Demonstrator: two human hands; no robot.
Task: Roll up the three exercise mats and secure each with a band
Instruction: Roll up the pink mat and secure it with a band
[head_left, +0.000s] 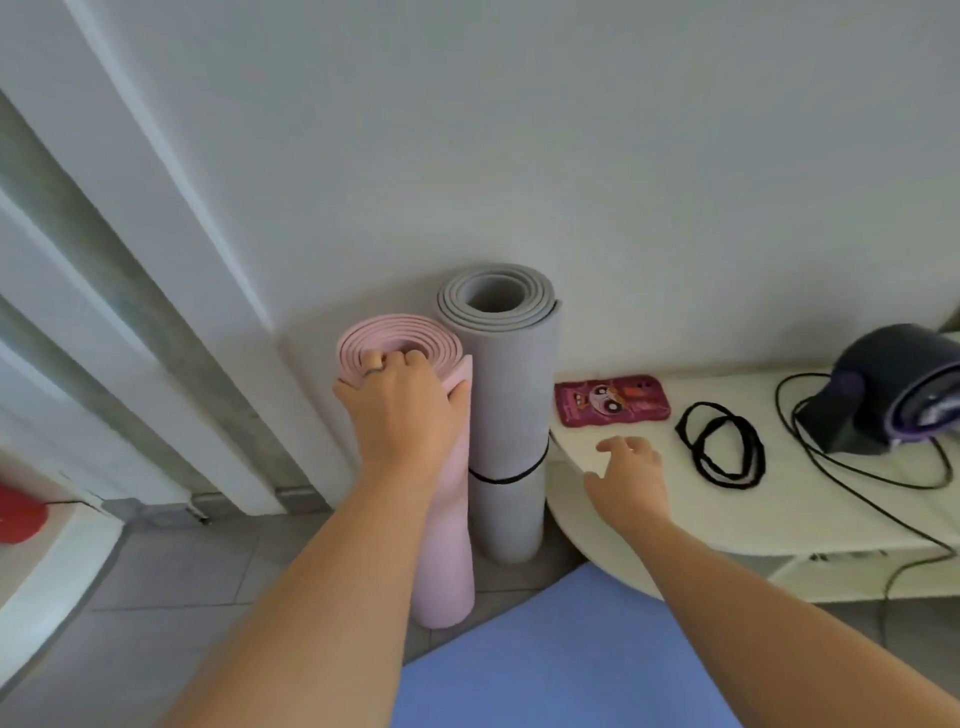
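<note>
A rolled pink mat (449, 551) stands upright on the floor, and my left hand (402, 410) grips its top end, fingers hooked into the roll. Right beside it a rolled grey mat (506, 374) stands against the wall with a black band (511, 475) around its middle. A blue mat (561, 654) lies flat on the floor at the bottom. My right hand (628, 475) hovers open over the cream table (727, 514), fingers spread, left of the loose black bands (724, 444) lying there.
On the table also lie a pink phone case (612, 401) and a dark round device (893, 389) with a black cable (872, 499) trailing off the edge. A white radiator (130, 312) fills the left wall. A red object (18, 514) sits on a white surface at far left.
</note>
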